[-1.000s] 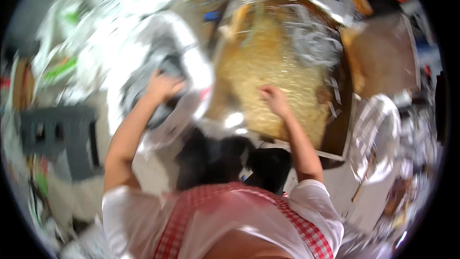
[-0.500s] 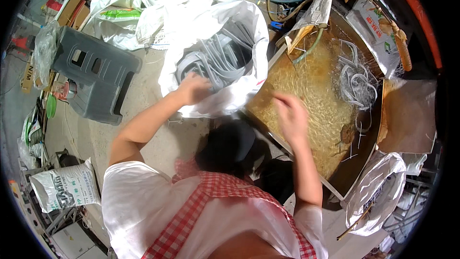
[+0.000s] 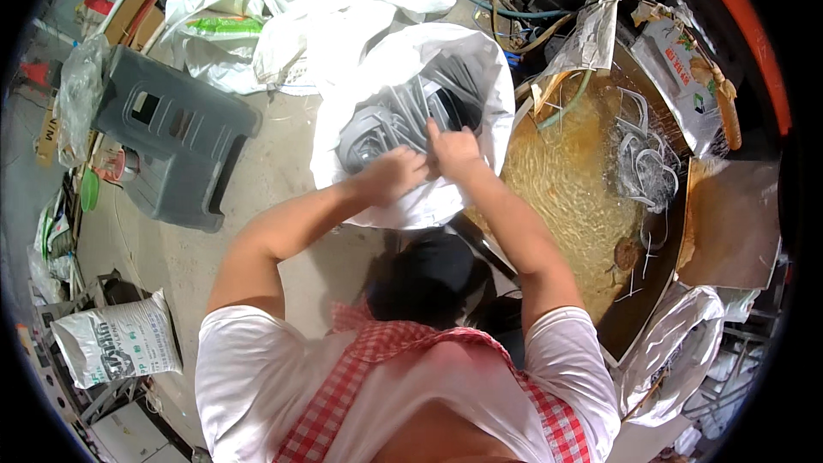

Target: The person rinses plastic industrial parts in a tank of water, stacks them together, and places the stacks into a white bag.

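A large white woven sack [image 3: 411,206] stands with its mouth spread wide. Grey plastic strips [image 3: 403,111], curled and looped, fill much of it. Both hands are at the near side of its mouth, close together. My left hand [image 3: 394,174] is closed over the near strips, somewhat blurred; its fingertips are hidden among them. To its right, my right hand [image 3: 454,152] is closed on some strips, with one finger pointing up along them. In the water of the trough to the right lies a tangle of pale strips [image 3: 643,163].
A metal-edged trough of brownish water [image 3: 557,180] adjoins the sack. A hose [image 3: 570,103] hangs into it. On the left stands a grey plastic step stool [image 3: 176,133]; a printed white bag [image 3: 120,339] lies nearer. White sacks [image 3: 249,26] crowd the back.
My right hand has moved from above the trough left into the sack's mouth. My left hand has shifted right, beside it. The view has shifted slightly.
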Tool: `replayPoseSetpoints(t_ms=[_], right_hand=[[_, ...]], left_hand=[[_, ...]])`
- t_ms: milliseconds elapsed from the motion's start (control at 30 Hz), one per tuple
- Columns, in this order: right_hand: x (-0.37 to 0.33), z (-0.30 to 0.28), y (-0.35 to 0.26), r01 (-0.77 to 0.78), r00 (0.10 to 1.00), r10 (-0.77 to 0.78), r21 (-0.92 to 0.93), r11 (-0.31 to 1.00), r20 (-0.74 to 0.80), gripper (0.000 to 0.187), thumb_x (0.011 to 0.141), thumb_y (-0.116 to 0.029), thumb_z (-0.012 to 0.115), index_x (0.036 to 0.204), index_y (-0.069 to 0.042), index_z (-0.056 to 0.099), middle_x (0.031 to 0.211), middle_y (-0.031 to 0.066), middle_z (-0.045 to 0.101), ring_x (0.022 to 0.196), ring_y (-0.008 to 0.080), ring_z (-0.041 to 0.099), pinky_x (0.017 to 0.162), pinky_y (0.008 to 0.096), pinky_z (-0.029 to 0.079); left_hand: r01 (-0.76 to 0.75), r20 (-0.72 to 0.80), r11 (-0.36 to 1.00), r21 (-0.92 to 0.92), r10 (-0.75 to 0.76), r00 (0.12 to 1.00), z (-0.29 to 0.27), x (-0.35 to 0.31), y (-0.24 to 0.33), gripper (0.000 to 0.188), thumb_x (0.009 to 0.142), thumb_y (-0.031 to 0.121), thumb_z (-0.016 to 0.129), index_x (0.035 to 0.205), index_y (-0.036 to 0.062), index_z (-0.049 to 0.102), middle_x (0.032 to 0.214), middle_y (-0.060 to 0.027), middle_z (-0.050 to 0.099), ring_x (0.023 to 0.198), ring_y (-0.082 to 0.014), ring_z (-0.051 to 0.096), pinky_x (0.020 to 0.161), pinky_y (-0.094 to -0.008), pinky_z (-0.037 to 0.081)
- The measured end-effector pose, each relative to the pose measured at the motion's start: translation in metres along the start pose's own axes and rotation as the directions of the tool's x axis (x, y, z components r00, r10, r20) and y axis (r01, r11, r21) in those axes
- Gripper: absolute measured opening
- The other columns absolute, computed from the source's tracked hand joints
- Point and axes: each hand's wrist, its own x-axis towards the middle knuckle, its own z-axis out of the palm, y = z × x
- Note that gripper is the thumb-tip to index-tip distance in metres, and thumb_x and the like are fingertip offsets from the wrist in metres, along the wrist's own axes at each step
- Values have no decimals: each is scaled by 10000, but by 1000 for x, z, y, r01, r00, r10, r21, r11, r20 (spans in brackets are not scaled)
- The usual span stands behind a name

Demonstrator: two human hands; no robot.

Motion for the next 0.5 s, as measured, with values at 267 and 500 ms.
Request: replayPoseSetpoints(t_ms=[267,500], right_hand=[[-33,-81,18,43,999,-34,257,965,-40,851,611,-198,765,1300,-117,273,927,160,629,908,349,584,904,441,367],[-25,-90,37,-16,998,-1,260,965,64,940,587,-167,774,1351,-127,227,1013,156,616,1000,343,543,922,442,346]], left_hand=[[209,111,968,137,-225,968,27,-35,13,459,736,167,541,1195,173,548,742,-104,546,816,-292,545,791,-373,420],[362,575,930,69,-333,747,-6,-25,-5,410,778,169,517,1165,301,554,890,-40,600,929,-190,544,875,-353,346]])
